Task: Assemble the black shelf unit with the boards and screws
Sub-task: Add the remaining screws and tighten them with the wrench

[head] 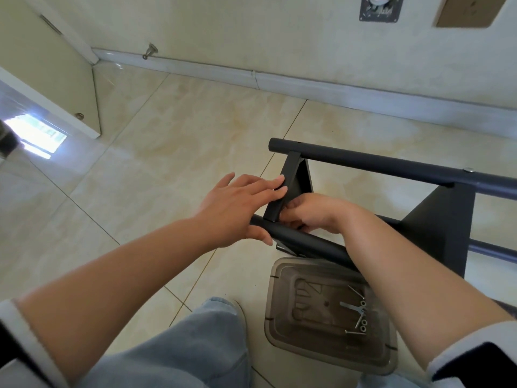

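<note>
The black shelf unit point(436, 228) lies on its side on the tiled floor, right of centre. Two round black posts run toward the right, one far point(377, 163) and one near point(313, 245). A narrow black board point(288, 186) bridges their left ends, and a second board point(442, 219) sits further right. My left hand point(240, 208) lies with straight fingers on the narrow board's outer face, thumb under the near post's end. My right hand point(310, 211) is curled against the board's inner side at the joint; what it pinches is hidden.
A clear plastic tray point(279, 320) on the floor below the frame holds several screws and washers point(361, 315). My knee in blue jeans point(195, 345) is at the bottom centre. A white skirting board point(307, 82) and wall run behind; a door point(50, 79) stands at left.
</note>
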